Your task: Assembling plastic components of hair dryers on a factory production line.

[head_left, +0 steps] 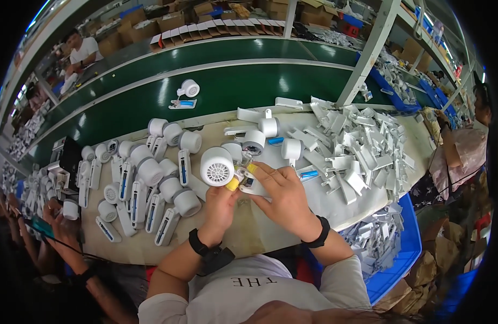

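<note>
A white handheld fan (pixel 217 167) with a round slotted grille is between my hands. My left hand (pixel 221 204) grips it just below the head, fingers closed. My right hand (pixel 284 197) closes on its handle end, where small inner parts show, though the fingers partly hide them. Yellow covers sit on some fingertips. Just beyond lie more fan heads (pixel 269 127) and a blue cylindrical battery (pixel 276 141). Right of my right hand, another blue battery (pixel 309 175) rests in a white handle shell.
Many fans (pixel 149 171) crowd the table's left. White handle shells (pixel 362 146) are heaped at right, above a blue bin (pixel 408 232) of more shells. A green conveyor (pixel 227 81) runs behind, carrying one opened fan (pixel 183 103). Co-workers' hands (pixel 60 221) are at far left; another person (pixel 465 151) sits right.
</note>
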Motion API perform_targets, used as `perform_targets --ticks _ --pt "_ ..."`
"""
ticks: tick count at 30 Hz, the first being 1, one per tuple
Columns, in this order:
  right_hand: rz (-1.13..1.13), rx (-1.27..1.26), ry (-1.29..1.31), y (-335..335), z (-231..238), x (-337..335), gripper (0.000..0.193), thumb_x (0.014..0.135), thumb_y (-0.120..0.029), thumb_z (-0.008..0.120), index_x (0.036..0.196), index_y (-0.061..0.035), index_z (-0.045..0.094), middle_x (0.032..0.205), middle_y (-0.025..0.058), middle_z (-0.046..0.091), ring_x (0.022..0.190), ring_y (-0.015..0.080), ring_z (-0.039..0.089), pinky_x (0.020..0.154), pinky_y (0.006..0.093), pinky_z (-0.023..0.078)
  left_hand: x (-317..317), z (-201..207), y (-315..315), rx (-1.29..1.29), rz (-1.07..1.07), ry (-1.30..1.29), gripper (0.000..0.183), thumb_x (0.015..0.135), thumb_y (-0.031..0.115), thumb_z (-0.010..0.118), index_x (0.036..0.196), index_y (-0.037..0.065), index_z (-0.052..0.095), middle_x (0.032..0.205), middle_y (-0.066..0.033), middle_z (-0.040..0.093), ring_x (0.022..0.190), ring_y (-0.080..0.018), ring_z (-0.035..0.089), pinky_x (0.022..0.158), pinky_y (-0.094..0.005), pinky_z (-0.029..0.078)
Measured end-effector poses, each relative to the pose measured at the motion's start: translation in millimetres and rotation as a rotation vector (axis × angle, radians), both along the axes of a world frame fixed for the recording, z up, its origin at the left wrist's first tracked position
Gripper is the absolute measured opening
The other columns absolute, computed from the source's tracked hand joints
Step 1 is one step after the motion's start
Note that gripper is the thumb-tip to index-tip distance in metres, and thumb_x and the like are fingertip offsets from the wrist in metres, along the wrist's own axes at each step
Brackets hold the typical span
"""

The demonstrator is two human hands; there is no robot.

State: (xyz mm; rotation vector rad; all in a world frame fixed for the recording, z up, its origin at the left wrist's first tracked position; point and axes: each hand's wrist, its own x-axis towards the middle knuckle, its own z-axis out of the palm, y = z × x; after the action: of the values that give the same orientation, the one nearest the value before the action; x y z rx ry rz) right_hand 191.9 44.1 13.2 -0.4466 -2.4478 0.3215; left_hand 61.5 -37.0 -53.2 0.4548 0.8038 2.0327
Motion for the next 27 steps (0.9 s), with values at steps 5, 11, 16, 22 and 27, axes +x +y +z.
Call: perform_targets --ticks 5,11,16,22,27 --pt "-0.053 0.014 0.046 -13 -9 -17 0.057 0.060 -0.012 0.071 0.113 -0.0038 0.052 0.117 0.0108 0.054 0.095 0.0294 0.052 0.079 0.0341 0.043 9 -1 -3 0.053 0.011 -0.053 0.025 0.086 0.008 0.054 0.110 0.001 0.052 0.105 -0.0063 0.057 0.092 -0.0145 0.056 0.078 -0.0303 0.047" --pt "-0.047 0.155 0.108 -16 -6 -33 0.055 0.065 -0.018 0.071 0.114 -0.0031 0.050 0.116 0.0141 0.054 0.106 0.0341 0.049 0.089 0.0406 0.038 6 7 4 0.050 0.258 0.047 0.028 0.084 0.006 0.057 0.111 0.001 0.052 0.107 -0.0071 0.057 0.094 -0.0150 0.057 0.080 -0.0285 0.047" --pt "0.163 -0.938 0.041 4 -15 -8 0.038 0.076 -0.021 0.067 0.106 0.0004 0.054 0.088 0.0093 0.061 0.079 0.0184 0.058 0.069 0.0295 0.046 -16 33 -14 0.182 0.091 0.143 0.028 0.081 0.000 0.059 0.108 -0.001 0.053 0.103 -0.0105 0.060 0.097 -0.0195 0.058 0.084 -0.0301 0.046" --pt "0.207 -0.991 0.235 -13 -5 5 0.035 0.081 -0.031 0.059 0.089 0.0024 0.056 0.068 0.0011 0.053 0.057 0.0070 0.045 0.051 0.0208 0.035 -6 53 -19 0.258 0.080 0.154 0.029 0.081 0.004 0.059 0.110 0.001 0.052 0.101 -0.0111 0.061 0.098 -0.0199 0.058 0.084 -0.0306 0.046" --pt "0.361 -0.489 0.291 -7 1 -2 0.038 0.078 -0.035 0.061 0.081 0.0023 0.054 0.066 0.0007 0.049 0.061 0.0090 0.044 0.054 0.0239 0.036 -6 66 -31 0.394 0.094 0.127 0.031 0.081 0.004 0.059 0.111 -0.001 0.051 0.103 -0.0125 0.060 0.096 -0.0211 0.059 0.083 -0.0321 0.047"
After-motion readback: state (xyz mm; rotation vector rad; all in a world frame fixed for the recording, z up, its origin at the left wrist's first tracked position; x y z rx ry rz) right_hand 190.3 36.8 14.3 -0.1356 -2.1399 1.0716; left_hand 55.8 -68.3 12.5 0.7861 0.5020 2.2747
